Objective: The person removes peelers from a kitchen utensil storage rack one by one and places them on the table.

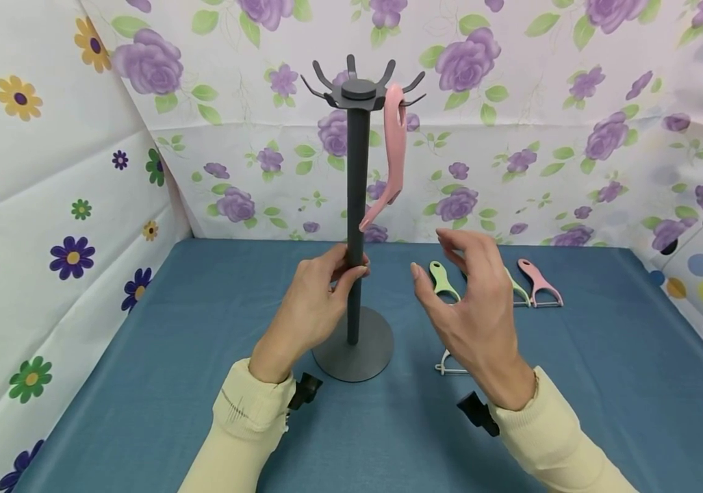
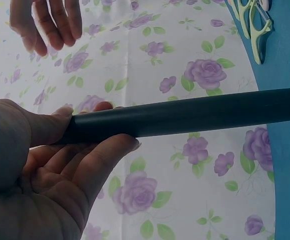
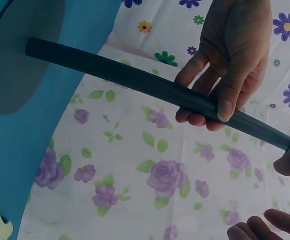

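Dark grey metal utensil stand (image 1: 357, 205) — round flat base, straight upright pole, a crown of curved hooks at the top. It stands upright near the middle of the blue cloth-covered table (image 1: 573, 383).

Left hand (image 1: 311, 301): wrapped round the pole about halfway up, thumb on the near side, fingers curled behind it. The left wrist view confirms the hold, with the pole lying across the fingers (image 2: 90, 165) and thumb.

Right hand (image 1: 471, 301): just right of the pole, apart from it, fingers spread and loosely bent, holding nothing. It hovers above the table, in front of the peelers lying there.

Pink plastic peeler (image 1: 393, 154) — hanging from one of the hooks on the right side of the crown, handle uppermost, head swinging low beside the pole.

On the table, right of the stand: a light green plastic peeler (image 1: 442, 279), partly hidden by the right hand; a second green peeler (image 1: 519, 293), mostly covered by the same hand; a second pink peeler (image 1: 539, 282), furthest right, lying flat with its blade end nearer. A white blade end (image 1: 450, 366) shows below the right hand, beside the base.

Surround: walls of white sheeting printed with purple roses and green leaves (image 1: 511, 150) behind, and coloured daisies on the left. Cream knitted sleeves (image 1: 246, 418) cover both forearms.
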Tool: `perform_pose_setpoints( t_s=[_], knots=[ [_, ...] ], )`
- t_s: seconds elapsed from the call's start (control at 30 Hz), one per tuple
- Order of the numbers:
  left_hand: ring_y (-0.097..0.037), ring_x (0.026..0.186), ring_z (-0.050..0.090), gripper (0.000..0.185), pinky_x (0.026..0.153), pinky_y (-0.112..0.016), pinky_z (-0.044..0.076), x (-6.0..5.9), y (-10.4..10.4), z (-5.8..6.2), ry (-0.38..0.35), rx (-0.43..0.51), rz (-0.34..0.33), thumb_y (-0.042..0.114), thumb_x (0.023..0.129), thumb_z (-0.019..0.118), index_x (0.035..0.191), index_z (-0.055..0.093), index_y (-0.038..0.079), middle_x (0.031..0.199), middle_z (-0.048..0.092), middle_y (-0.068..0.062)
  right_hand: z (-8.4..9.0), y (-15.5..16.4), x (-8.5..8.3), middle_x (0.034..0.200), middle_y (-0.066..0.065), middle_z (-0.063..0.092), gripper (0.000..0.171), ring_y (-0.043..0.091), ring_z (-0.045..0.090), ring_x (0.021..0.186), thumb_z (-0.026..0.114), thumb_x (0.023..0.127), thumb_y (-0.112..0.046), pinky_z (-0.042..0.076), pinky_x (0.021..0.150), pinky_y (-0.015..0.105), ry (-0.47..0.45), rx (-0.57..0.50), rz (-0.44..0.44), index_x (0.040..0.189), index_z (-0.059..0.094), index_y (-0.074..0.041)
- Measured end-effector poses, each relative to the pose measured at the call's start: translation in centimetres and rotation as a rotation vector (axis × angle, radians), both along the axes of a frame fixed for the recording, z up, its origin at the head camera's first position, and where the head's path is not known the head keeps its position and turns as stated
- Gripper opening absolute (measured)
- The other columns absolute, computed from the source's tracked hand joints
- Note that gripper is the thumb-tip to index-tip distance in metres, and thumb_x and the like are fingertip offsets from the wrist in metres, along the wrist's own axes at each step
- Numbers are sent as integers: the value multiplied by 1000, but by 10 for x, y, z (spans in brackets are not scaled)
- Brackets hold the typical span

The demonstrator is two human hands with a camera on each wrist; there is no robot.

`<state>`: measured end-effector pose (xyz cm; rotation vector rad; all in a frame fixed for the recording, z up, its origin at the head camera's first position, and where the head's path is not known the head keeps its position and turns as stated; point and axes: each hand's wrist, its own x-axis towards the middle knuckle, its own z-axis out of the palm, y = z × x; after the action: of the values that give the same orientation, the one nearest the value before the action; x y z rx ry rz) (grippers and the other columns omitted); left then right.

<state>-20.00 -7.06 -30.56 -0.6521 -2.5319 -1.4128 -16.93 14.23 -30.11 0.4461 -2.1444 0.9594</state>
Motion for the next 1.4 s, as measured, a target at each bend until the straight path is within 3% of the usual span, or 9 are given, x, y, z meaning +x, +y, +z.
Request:
perform_pose_setpoints(
  t_s=[0.5, 0.8, 1.1, 1.4],
  knots=[
    [-15, 107, 73, 17, 94, -39, 61, 0, -1, -1, 8, 0, -1, 20, 106, 57, 115, 67, 8, 110, 75, -2, 7, -12, -1, 131, 18, 58, 59, 25, 60, 124, 81, 89, -18, 52, 108, 39, 21, -2, 48, 139, 55, -1],
    [-15, 108, 73, 15, 93, -38, 61, 1, -1, -1, 12, 1, -9, 19, 106, 56, 115, 66, 12, 112, 75, -6, 9, -17, -1, 134, 17, 58, 62, 25, 59, 126, 82, 87, -16, 52, 108, 44, 30, -35, 61, 141, 55, -1],
    [-16, 107, 73, 15, 94, -40, 61, 0, -1, -1, 2, 4, -8, 19, 106, 57, 116, 66, 11, 113, 76, -6, 18, -22, -2, 133, 17, 58, 63, 22, 58, 127, 82, 87, -19, 50, 111, 34, 44, -28, 79, 140, 54, 0],
    [-18, 106, 73, 17, 91, -41, 61, 0, -1, -1, 12, 4, -8, 18, 106, 57, 117, 66, 10, 112, 76, -8, 24, -28, -3, 135, 16, 58, 64, 21, 58, 127, 82, 88, -20, 51, 110, 35, 55, -71, 90, 141, 54, 0]
  ],
)
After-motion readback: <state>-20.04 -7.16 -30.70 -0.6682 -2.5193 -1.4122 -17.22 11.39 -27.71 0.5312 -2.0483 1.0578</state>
